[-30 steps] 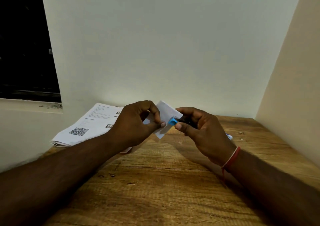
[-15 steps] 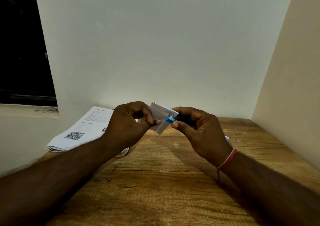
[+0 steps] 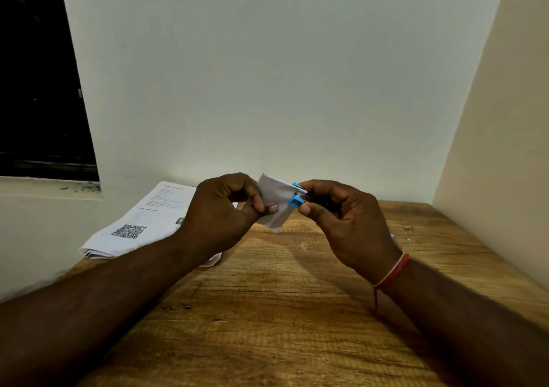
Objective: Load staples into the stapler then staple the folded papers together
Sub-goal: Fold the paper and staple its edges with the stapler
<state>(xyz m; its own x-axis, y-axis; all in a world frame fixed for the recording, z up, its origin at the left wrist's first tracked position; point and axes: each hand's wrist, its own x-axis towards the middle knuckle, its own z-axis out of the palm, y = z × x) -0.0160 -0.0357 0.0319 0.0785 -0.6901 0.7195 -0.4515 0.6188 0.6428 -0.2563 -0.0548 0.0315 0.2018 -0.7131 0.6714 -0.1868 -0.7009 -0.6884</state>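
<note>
Folded paper (image 3: 274,201) now turned more upright than a second ago, its right edge seated in the blue-tipped stapler (image 3: 297,199). My left hand (image 3: 219,217) pinches the paper; my right hand (image 3: 347,226) grips the stapler. Both are held above the wooden table (image 3: 282,312), near printed sheets (image 3: 142,226).

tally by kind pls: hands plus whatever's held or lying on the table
hands: 2 (left hand, right hand)
folded paper: 1, pinched by the left hand
stapler: 1, gripped in the right hand
stack of printed sheets: 1, on the table
red wrist thread: 1
total: 6; tiny specks on the table not counted
</note>
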